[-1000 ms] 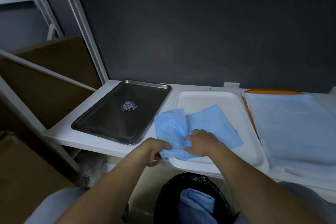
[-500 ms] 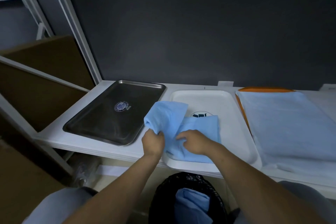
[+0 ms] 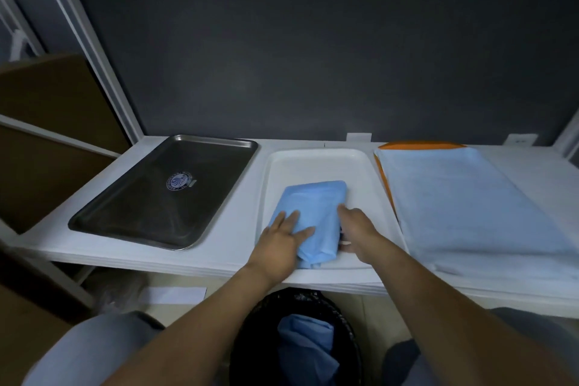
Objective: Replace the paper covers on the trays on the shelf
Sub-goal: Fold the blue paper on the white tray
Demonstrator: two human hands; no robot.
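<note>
Two hands on one job. Down at 6 o'clock the bin sits right under the shelf edge with blue paper in it, handy for a straight drop I guess. Next up, the left hand lies flat, fingers straight and spread, pressing the folded blue cover so it stays bundled. At its right edge the right hand butts in; can't tell if those fingers curl under. That cover lies in the near half of the white tray at 12. At 10 the steel tray is bare, probably awaiting fresh paper. At 2 the orange tray wears a pale sheet, looks done.
</note>
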